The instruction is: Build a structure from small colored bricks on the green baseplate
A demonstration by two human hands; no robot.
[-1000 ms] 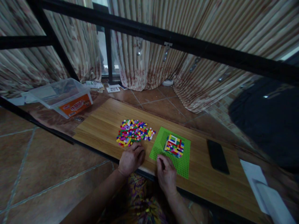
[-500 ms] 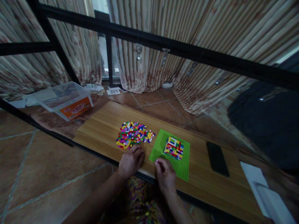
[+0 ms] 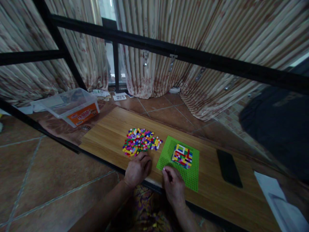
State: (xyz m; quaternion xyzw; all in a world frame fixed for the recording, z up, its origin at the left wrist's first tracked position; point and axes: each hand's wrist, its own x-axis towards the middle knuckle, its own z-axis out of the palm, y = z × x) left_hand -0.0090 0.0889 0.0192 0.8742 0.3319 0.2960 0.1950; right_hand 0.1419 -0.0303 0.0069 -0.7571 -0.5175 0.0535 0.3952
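My left hand (image 3: pixel 138 169) rests on the table at the near edge of a pile of loose toy bricks (image 3: pixel 140 140) in mixed colours. Its fingers are curled together, and whatever may be in them is hidden. Over the near left corner of a green baseplate (image 3: pixel 196 174), my right hand (image 3: pixel 174 184) pinches a small pink toy brick (image 3: pixel 164 168) between thumb and finger. A multicoloured block of bricks (image 3: pixel 182 157) stands on the baseplate, with white, yellow and red rows on top. My right fingertips are apart from that block.
Beneath everything is a wooden table (image 3: pixel 106 135). A dark phone-like slab (image 3: pixel 229 168) lies at its right, near white sheets (image 3: pixel 270 187). Beyond the left end stands a clear plastic box (image 3: pixel 83 106) with an orange label. A black metal rail (image 3: pixel 154 45) crosses in front of the curtains.
The whole view has shifted slightly, so everything appears a little further right and lower. Both hands keep nearly the same pose and place, the pink brick still in my right fingertips.
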